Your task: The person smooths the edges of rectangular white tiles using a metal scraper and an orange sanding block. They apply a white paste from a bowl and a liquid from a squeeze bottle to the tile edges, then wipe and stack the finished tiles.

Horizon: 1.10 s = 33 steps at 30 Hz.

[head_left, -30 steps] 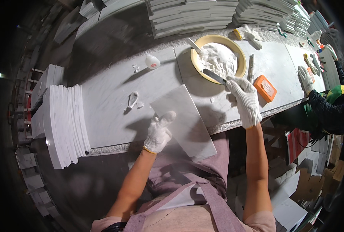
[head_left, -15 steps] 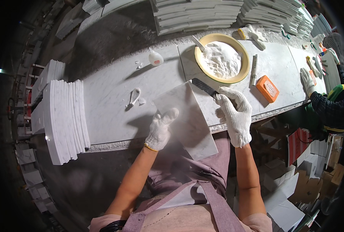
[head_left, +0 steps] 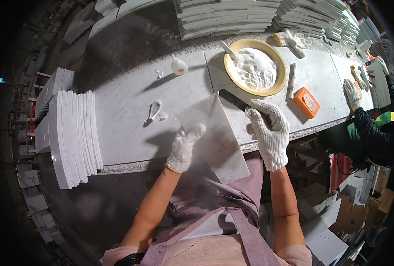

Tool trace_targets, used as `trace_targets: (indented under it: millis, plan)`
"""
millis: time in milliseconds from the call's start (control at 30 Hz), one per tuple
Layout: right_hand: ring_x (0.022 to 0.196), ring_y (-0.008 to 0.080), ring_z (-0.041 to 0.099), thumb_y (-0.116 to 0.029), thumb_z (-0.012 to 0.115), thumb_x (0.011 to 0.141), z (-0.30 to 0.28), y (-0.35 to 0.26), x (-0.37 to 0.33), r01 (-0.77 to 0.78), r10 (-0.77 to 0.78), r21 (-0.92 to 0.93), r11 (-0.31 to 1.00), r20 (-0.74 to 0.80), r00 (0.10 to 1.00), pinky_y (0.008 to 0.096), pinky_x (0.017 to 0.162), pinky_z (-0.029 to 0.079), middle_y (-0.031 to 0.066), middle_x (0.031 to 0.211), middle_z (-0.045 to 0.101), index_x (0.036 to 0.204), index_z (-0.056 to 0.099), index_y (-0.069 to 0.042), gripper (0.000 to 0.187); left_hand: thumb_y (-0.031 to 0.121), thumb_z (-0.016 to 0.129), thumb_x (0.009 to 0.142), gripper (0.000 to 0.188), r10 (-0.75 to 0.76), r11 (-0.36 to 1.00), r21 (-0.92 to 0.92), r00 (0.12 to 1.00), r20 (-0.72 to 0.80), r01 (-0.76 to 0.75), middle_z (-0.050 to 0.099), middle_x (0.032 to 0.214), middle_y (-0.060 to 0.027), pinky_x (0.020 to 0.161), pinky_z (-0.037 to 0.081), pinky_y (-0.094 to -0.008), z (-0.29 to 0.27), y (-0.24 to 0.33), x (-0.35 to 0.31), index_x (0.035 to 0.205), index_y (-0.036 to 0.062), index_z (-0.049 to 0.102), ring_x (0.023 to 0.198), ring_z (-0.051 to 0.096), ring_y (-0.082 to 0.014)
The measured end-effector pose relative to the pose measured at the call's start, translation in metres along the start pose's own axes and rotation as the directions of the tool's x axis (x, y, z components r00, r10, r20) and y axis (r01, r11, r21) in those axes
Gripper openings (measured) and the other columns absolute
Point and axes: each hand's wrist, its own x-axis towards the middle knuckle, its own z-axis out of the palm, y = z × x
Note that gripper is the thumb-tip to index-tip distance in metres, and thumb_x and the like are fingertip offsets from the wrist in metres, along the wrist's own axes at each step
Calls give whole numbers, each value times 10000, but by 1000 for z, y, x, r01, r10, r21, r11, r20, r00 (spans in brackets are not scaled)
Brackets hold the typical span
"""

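A grey-white marble tile [head_left: 221, 142] is held at a slant over the near edge of the bench and above my lap. My left hand [head_left: 184, 147], in a white knitted glove, is closed on its left side, thumb on the upper face. My right hand [head_left: 271, 133], also gloved, is closed round one end of a dark, flat, narrow tool [head_left: 233, 99]. That tool, perhaps a file or abrasive strip, lies along the tile's far right edge; whether it touches cannot be made out.
A yellow-rimmed bowl [head_left: 280, 84] of white powder, a marker [head_left: 291, 80], an orange box [head_left: 306, 103], a small white bottle [head_left: 179, 66] and a bent white strip [head_left: 153, 111] lie on the bench. Tiles [head_left: 75, 137] stand at left. A co-worker's gloved hand [head_left: 352, 94] is at right.
My right hand and the dark tool have shifted very slightly along the tile's edge. The tile and my left hand stay nearly still. The co-worker at right has moved a little.
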Motion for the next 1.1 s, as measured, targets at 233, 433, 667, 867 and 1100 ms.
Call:
trace_targets:
  millis: [233,433,667,867,1100]
  plan:
    - [735,81,723,-110,754,1008,-1,10,0,137,-137,-32,990,0,991,223,618,550,57,1010,774,1256,734,-27,262,323,903,897,505,-45,998,-33,998,54,47,707,1207,-32,1049,505,-311,3,9,-3,1245,33,679,1116,656,-136]
    - [722,92,707,-127,762,1007,-13,11,4,143,-138,44,989,-105,985,207,585,523,53,1012,775,1240,743,-36,251,304,892,909,492,-16,999,-37,999,48,18,705,1220,-34,1043,507,-322,-6,-8,2,1274,54,677,1120,652,-144]
    - [716,63,700,-132,746,1022,-48,10,41,215,-236,-124,969,-189,953,197,555,516,32,980,762,1253,724,-47,248,248,864,933,559,101,975,175,971,214,-140,713,1230,-11,991,533,-354,-25,-22,17,1420,110,626,1085,670,-152]
    - [642,59,624,-148,693,1039,-81,0,88,293,-380,-530,796,-60,923,250,537,498,12,771,676,1190,755,-61,185,234,842,948,515,-102,992,-68,988,117,111,733,1173,-2,813,572,-299,-20,-26,18,1401,115,627,989,685,-102]
    - [897,362,728,-261,705,980,-64,-4,110,342,-406,-786,515,128,905,443,795,559,164,948,755,1034,759,-82,194,147,800,939,387,-125,989,-54,981,149,134,723,1140,22,686,515,-247,-29,-35,23,1299,97,668,878,636,-62]
